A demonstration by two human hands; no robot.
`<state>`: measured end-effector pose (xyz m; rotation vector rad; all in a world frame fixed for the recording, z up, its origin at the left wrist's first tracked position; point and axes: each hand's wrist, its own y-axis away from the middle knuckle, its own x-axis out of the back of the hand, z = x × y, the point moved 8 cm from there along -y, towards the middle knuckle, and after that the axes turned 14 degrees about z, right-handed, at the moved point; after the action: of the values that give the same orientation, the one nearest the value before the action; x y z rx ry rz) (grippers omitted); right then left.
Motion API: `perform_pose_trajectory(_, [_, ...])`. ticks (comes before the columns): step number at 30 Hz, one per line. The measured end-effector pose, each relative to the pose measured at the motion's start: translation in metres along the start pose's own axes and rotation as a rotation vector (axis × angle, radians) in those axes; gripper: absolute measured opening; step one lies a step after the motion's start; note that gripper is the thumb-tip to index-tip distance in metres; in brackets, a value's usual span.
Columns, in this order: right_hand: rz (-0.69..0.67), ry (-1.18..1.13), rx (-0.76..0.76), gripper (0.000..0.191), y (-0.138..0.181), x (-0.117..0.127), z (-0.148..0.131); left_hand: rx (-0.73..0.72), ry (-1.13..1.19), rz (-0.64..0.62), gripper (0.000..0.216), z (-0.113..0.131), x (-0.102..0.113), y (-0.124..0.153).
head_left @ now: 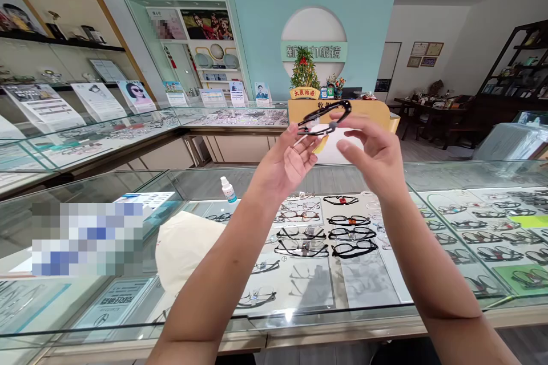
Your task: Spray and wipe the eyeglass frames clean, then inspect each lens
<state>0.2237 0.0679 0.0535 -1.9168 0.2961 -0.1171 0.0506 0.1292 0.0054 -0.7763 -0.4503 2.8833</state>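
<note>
A pair of black-framed eyeglasses [346,107] is raised above the glass counter, tilted, with pale tags or stickers about the lenses. My left hand [286,166] grips it at the left end between thumb and fingers, the palm turned up. Close to the right end of the frame is my right hand [377,151], its thumb and fingers apart; whether a fingertip touches the frame cannot be made out. Below both hands, several black eyeglasses [302,248] lie in rows in the display case. The fingers partly cover the raised pair.
A small white bottle [228,190] with a blue label stands on the glass counter [286,319]. Left of my forearm lies a crumpled white sheet [184,248]. More glasses fill the case at right. Beyond are a yellow-topped desk [299,107] and a potted plant [305,71].
</note>
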Motion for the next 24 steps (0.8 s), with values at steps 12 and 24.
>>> perform_pose_trajectory(12, [0.045,0.096,0.172,0.012,0.007,-0.004,-0.020,0.416,0.183,-0.112,0.047,-0.035,-0.015,0.010])
perform_pose_trajectory(24, [0.095,0.122,0.107,0.014,0.006,0.008,-0.026,0.346,-0.075,-0.176,0.063,-0.048,-0.010,0.004])
